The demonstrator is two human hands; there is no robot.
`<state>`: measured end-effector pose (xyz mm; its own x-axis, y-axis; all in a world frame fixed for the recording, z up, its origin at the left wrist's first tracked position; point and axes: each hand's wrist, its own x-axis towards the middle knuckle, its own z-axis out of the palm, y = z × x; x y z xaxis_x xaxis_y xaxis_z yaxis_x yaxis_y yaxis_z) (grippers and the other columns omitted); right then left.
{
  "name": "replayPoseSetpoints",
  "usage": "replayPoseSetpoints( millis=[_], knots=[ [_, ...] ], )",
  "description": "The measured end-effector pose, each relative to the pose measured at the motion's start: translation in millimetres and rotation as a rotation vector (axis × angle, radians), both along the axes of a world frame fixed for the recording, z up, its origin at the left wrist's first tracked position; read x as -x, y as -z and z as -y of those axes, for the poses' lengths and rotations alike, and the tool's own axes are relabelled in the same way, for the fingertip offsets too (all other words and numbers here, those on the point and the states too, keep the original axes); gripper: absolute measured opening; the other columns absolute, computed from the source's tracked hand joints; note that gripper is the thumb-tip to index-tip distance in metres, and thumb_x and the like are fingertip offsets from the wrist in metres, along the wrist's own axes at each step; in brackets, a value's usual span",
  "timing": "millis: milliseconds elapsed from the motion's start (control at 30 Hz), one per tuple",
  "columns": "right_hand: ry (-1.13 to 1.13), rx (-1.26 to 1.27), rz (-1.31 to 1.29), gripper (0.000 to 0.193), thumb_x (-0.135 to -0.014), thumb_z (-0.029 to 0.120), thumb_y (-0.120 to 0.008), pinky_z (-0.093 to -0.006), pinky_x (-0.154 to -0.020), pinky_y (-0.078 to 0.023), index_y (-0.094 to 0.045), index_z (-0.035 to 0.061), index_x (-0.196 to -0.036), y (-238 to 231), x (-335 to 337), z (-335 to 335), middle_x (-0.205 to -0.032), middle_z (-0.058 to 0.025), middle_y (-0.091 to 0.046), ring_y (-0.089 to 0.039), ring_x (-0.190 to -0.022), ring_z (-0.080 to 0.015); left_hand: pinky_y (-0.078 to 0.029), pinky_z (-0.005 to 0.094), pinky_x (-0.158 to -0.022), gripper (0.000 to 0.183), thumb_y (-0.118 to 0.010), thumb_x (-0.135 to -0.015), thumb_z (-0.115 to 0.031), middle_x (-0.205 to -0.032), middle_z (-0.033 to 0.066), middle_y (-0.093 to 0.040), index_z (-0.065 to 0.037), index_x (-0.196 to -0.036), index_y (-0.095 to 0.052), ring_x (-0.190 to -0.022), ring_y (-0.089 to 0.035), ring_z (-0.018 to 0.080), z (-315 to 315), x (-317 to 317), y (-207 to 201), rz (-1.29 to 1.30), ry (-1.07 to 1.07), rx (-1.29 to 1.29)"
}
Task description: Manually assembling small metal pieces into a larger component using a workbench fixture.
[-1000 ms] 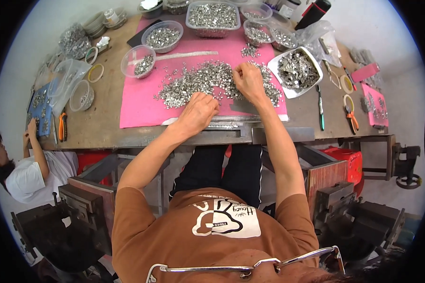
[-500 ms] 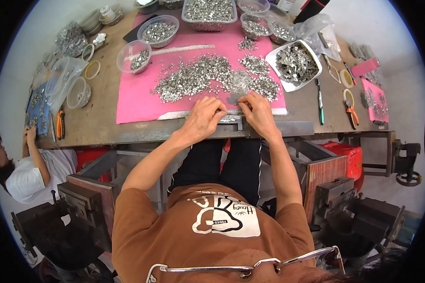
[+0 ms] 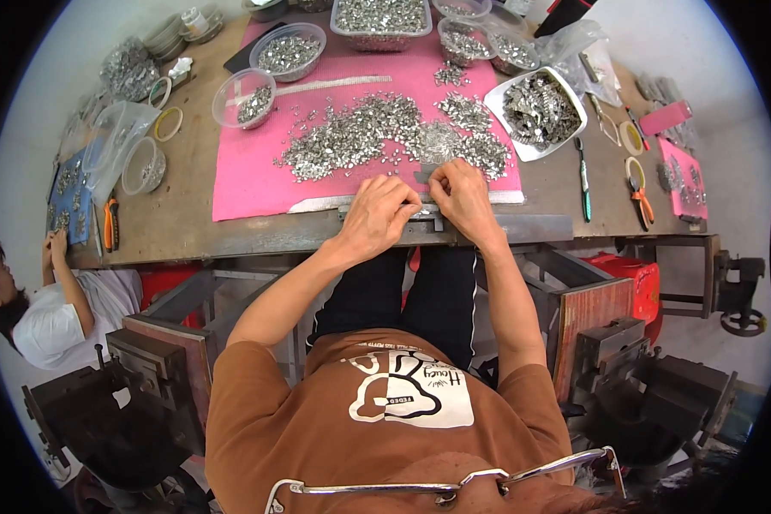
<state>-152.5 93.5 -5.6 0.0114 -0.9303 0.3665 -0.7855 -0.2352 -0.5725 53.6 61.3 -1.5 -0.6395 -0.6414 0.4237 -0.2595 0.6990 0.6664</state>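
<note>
My left hand (image 3: 377,212) is closed in a pinch over a metal fixture (image 3: 438,223) at the table's front edge. Close beside it, on the right, my right hand (image 3: 463,197) also pinches, its fingertips by the near rim of the pink mat (image 3: 247,176). Whatever either hand holds is too small or hidden behind the fingers. Just beyond them spreads a large heap of small shiny metal pieces (image 3: 351,141). Next to that lie a cluster of thin wire-like pieces (image 3: 439,142) and smaller heaps of metal pieces (image 3: 483,156).
A white dish (image 3: 531,154) of metal parts stands to the right. Clear tubs (image 3: 379,41) of pieces line the back. Toothbrush (image 3: 584,182) and orange-handled pliers (image 3: 642,204) lie right; other pliers (image 3: 111,224) lie left. Another person (image 3: 56,321) works at far left.
My left hand has shifted slightly right, nearer my right hand. Both hands stay pinched over the fixture. The whole view has moved a little.
</note>
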Motion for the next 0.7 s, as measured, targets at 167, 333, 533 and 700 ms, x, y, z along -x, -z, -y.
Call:
replayPoseSetpoints(
  millis=[167, 333, 533, 700],
  knots=[
    [0.047, 0.016, 0.158, 0.006, -0.089, 0.004, -0.069, -0.0423, -0.071, -0.047, -0.064, 0.0004, -0.088, -3.5, -2.2, -10.0, -0.081, -0.0132, -0.064, -0.063, -0.075, -0.0308, -0.041, 0.0392, -0.083, 0.008, -0.067, -0.092, -0.013, -0.089, 0.0072, -0.061, -0.006, -0.095, -0.065, -0.087, -0.056, 0.0279, -0.9, 1.0, 2.4, 0.014, -0.011, 0.048],
    [0.105, 0.027, 0.363, 0.007, -0.093, 0.003, -0.068, -0.0362, -0.068, -0.05, -0.063, -0.0027, -0.093, -1.7, -8.3, -30.1, -0.083, -0.0134, -0.064, -0.063, -0.07, -0.0264, -0.042, 0.0415, -0.085, 0.007, -0.068, -0.089, -0.01, -0.088, 0.0059, -0.059, -0.006, -0.091, -0.062, -0.089, -0.056, 0.0276, -5.8, 3.3, 3.6, -0.022, -0.027, 0.195],
    [0.103, 0.078, 0.491, 0.007, -0.094, 0.002, -0.066, -0.0342, -0.073, -0.05, -0.062, -0.0027, -0.095, -3.0, -25.9, -44.1, -0.091, -0.0121, -0.063, -0.061, -0.077, -0.0244, -0.043, 0.0429, -0.086, 0.015, -0.072, -0.084, -0.007, -0.093, 0.009, -0.062, -0.005, -0.097, -0.064, -0.092, -0.058, 0.0303, -24.2, 4.8, -2.3, 0.073, -0.148, 0.313],
    [0.038, 0.132, 0.421, 0.003, -0.094, 0.001, -0.064, -0.0364, -0.082, -0.049, -0.061, -0.0008, -0.095, 5.7, -38.3, -46.2, -0.096, -0.0114, -0.064, -0.061, -0.089, -0.0261, -0.043, 0.0473, -0.096, 0.044, -0.073, -0.084, -0.007, -0.113, 0.0145, -0.064, -0.002, -0.125, -0.059, -0.106, -0.06, 0.0338, -36.3, -6.3, -2.3, 0.021, -0.211, 0.241]
  ],
)
